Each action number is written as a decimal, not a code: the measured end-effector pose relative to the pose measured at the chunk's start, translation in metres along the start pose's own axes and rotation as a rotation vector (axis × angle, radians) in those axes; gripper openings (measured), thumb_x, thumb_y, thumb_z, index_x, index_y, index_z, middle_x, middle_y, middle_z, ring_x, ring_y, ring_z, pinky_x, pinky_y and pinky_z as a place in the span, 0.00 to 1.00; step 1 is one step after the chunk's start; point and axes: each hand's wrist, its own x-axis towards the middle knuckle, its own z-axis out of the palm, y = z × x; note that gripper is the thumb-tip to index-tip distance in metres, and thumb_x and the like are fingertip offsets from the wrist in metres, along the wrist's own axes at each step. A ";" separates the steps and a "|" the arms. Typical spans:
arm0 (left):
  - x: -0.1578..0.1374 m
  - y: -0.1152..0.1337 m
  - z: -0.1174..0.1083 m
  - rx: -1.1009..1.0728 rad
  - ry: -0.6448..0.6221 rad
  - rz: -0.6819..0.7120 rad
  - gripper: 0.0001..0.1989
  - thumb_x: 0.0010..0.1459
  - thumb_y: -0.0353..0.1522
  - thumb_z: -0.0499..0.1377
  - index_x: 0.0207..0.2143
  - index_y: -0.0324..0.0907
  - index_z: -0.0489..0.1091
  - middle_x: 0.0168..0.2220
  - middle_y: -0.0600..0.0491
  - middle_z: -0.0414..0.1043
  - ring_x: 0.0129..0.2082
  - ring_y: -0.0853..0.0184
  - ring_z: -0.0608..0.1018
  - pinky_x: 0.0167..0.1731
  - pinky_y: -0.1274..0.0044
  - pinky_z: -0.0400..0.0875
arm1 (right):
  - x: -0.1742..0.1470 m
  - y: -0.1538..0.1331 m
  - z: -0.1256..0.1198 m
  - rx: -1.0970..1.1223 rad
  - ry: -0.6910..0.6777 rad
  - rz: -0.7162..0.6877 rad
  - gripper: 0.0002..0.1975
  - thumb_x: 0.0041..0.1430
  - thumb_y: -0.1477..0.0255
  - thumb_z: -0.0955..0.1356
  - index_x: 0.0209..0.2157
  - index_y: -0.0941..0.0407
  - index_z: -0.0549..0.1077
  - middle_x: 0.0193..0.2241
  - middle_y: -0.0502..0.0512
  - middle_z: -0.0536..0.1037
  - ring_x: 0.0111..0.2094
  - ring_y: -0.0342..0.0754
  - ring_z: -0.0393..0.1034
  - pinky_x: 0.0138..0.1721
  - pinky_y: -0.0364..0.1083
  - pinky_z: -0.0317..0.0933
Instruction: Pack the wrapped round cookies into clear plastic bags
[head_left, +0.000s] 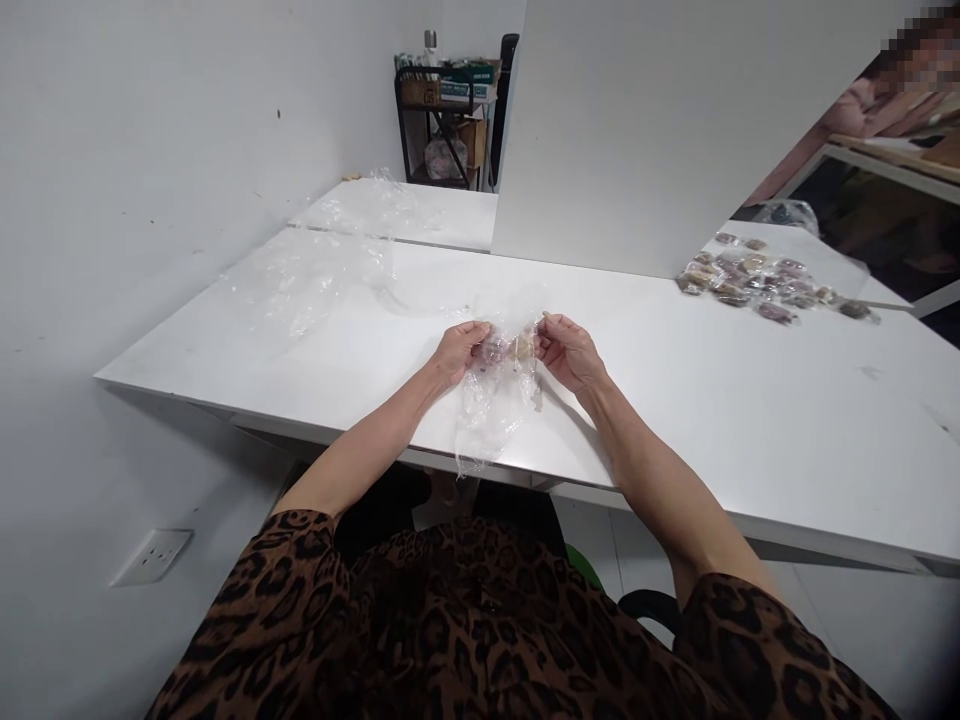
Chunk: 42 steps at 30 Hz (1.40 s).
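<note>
My left hand is closed, thumb and fingers pinching clear plastic film near the front edge of the white table. My right hand pinches the same film from the other side, a short way off. Between my hands, within the film, show a purple piece close to my left fingertips and a yellowish piece closer to my right. Their exact kind cannot be made out. The film's loose end hangs down toward the table edge.
Crumpled clear plastic film lies at the table's left. A pile of wrapped purple, yellowish and brown pieces lies at the right. A grey-white panel stands across the back. Behind is a dark shelf rack; a person's pink sleeve shows upper right.
</note>
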 end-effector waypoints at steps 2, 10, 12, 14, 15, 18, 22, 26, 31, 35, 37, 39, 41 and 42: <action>0.000 -0.001 0.001 0.017 0.039 0.021 0.09 0.57 0.28 0.71 0.31 0.37 0.73 0.24 0.57 0.73 0.22 0.75 0.73 0.27 0.80 0.71 | -0.001 -0.001 0.002 0.006 0.003 0.041 0.23 0.46 0.54 0.81 0.31 0.54 0.75 0.28 0.49 0.78 0.26 0.40 0.70 0.28 0.41 0.70; 0.001 0.005 0.000 -0.035 0.048 0.109 0.09 0.59 0.32 0.69 0.34 0.38 0.73 0.25 0.57 0.74 0.23 0.73 0.75 0.32 0.76 0.75 | 0.002 0.006 0.001 -0.103 0.087 0.173 0.25 0.49 0.51 0.80 0.34 0.54 0.72 0.25 0.48 0.76 0.23 0.41 0.68 0.24 0.42 0.65; -0.001 0.007 0.000 -0.030 0.021 0.116 0.06 0.62 0.31 0.67 0.34 0.37 0.74 0.26 0.55 0.76 0.24 0.72 0.76 0.34 0.76 0.75 | 0.004 0.006 -0.002 -0.115 0.093 0.141 0.25 0.52 0.48 0.78 0.34 0.53 0.72 0.25 0.49 0.76 0.24 0.42 0.69 0.26 0.44 0.66; -0.001 0.007 0.000 -0.034 0.001 0.124 0.05 0.63 0.30 0.65 0.35 0.37 0.74 0.27 0.55 0.77 0.24 0.73 0.76 0.34 0.77 0.75 | 0.006 0.005 -0.005 -0.113 0.105 0.121 0.26 0.53 0.44 0.75 0.34 0.52 0.71 0.25 0.49 0.76 0.24 0.43 0.69 0.26 0.45 0.66; -0.001 0.007 0.000 -0.039 -0.004 0.128 0.05 0.64 0.29 0.65 0.35 0.37 0.73 0.26 0.56 0.76 0.24 0.74 0.76 0.34 0.77 0.75 | 0.006 0.005 -0.005 -0.109 0.114 0.121 0.27 0.53 0.43 0.75 0.34 0.52 0.71 0.25 0.49 0.76 0.24 0.43 0.69 0.25 0.45 0.66; -0.001 0.006 -0.001 -0.049 -0.026 0.133 0.09 0.63 0.31 0.67 0.34 0.39 0.69 0.25 0.59 0.73 0.23 0.75 0.75 0.31 0.80 0.73 | 0.005 0.005 -0.005 -0.126 0.142 0.118 0.28 0.45 0.46 0.79 0.35 0.52 0.71 0.28 0.48 0.76 0.25 0.42 0.69 0.24 0.43 0.64; -0.004 0.009 0.001 -0.075 -0.080 0.116 0.15 0.61 0.35 0.70 0.31 0.40 0.66 0.25 0.60 0.73 0.24 0.75 0.76 0.29 0.81 0.72 | 0.003 0.009 -0.005 -0.220 0.203 0.040 0.32 0.37 0.50 0.83 0.38 0.51 0.72 0.33 0.48 0.77 0.28 0.41 0.70 0.27 0.43 0.65; -0.009 0.011 0.004 -0.082 -0.101 0.102 0.18 0.57 0.37 0.72 0.31 0.40 0.66 0.27 0.60 0.73 0.27 0.75 0.78 0.32 0.80 0.73 | 0.004 0.013 -0.008 -0.370 0.246 -0.096 0.27 0.46 0.46 0.78 0.38 0.52 0.73 0.39 0.51 0.77 0.37 0.44 0.71 0.35 0.44 0.68; -0.010 0.002 0.011 -0.025 -0.123 0.117 0.21 0.53 0.41 0.74 0.32 0.39 0.68 0.30 0.57 0.74 0.30 0.73 0.77 0.34 0.78 0.72 | -0.009 0.010 0.002 -0.620 0.053 -0.360 0.27 0.58 0.43 0.71 0.44 0.51 0.74 0.49 0.56 0.75 0.54 0.52 0.69 0.53 0.52 0.67; -0.014 0.001 0.027 0.041 -0.153 0.110 0.22 0.51 0.45 0.74 0.33 0.38 0.71 0.34 0.55 0.74 0.32 0.72 0.75 0.36 0.77 0.71 | -0.019 0.011 0.017 -0.675 -0.176 -0.258 0.40 0.47 0.48 0.79 0.57 0.50 0.67 0.61 0.60 0.70 0.63 0.60 0.65 0.59 0.58 0.67; -0.018 0.004 0.035 0.056 -0.163 0.098 0.22 0.53 0.46 0.74 0.33 0.38 0.73 0.36 0.53 0.74 0.34 0.71 0.75 0.38 0.76 0.71 | -0.017 0.013 0.019 -0.573 -0.168 -0.231 0.42 0.44 0.51 0.81 0.56 0.49 0.66 0.58 0.60 0.72 0.58 0.58 0.70 0.57 0.59 0.69; -0.020 0.008 0.040 0.072 -0.146 0.101 0.19 0.56 0.45 0.72 0.34 0.38 0.74 0.39 0.51 0.74 0.37 0.70 0.76 0.40 0.75 0.71 | -0.011 0.013 0.016 -0.409 -0.068 -0.216 0.36 0.45 0.52 0.80 0.51 0.49 0.68 0.52 0.56 0.77 0.51 0.55 0.75 0.53 0.58 0.72; -0.020 0.007 0.040 0.119 -0.066 0.129 0.15 0.59 0.40 0.70 0.35 0.38 0.74 0.41 0.51 0.74 0.38 0.70 0.75 0.39 0.76 0.70 | -0.004 0.011 0.009 -0.250 0.049 -0.180 0.30 0.45 0.52 0.80 0.44 0.50 0.70 0.44 0.53 0.81 0.46 0.53 0.78 0.49 0.55 0.74; -0.019 0.006 0.039 0.151 -0.010 0.148 0.12 0.60 0.38 0.70 0.36 0.39 0.74 0.41 0.51 0.74 0.38 0.71 0.74 0.38 0.78 0.69 | -0.001 0.009 0.005 -0.188 0.095 -0.160 0.28 0.44 0.52 0.81 0.41 0.51 0.71 0.42 0.53 0.82 0.44 0.52 0.79 0.47 0.54 0.74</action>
